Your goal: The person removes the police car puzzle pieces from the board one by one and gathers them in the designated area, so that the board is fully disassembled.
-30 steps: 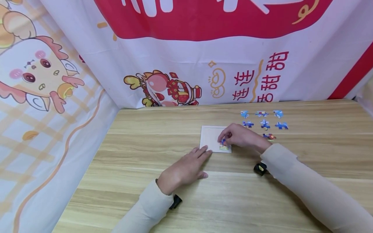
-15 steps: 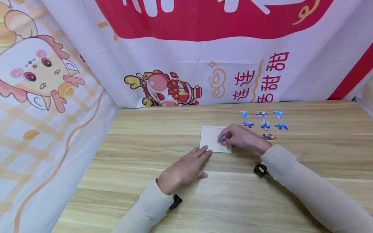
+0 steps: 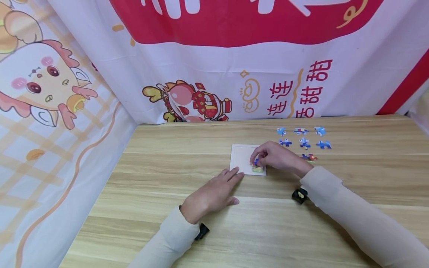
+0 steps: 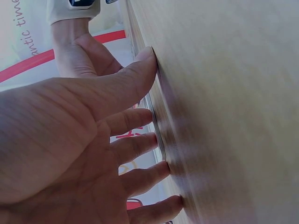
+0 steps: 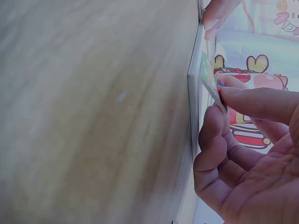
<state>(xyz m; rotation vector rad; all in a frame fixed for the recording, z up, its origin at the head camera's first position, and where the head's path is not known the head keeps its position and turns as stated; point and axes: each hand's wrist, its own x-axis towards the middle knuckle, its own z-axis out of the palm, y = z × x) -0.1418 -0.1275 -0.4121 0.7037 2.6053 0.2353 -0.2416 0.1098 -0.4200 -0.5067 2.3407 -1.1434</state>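
Note:
A pale square puzzle board [image 3: 238,158] lies on the wooden table in the head view. Over its near right corner my right hand [image 3: 279,156] pinches a colourful puzzle piece [image 3: 257,168] between thumb and fingers. The right wrist view shows this piece [image 5: 209,80] tilted against the board's surface, its lower edge close to the board [image 5: 192,88]; whether it touches cannot be told. My left hand [image 3: 212,195] rests with fingers extended, its fingertips on the board's near left edge. In the left wrist view, the thumb [image 4: 135,77] stands apart from the other fingers, touching the table.
Several loose puzzle pieces [image 3: 304,142] lie in rows to the right of and behind the board; one piece [image 3: 309,157] sits just beyond my right wrist. A printed cloth [image 3: 214,63] hangs at the table's back edge, another [image 3: 67,149] along the left side.
The pinched puzzle piece has tilted slightly over the same corner of the board. Both hands stay nearly where they were, the left still on the board's edge.

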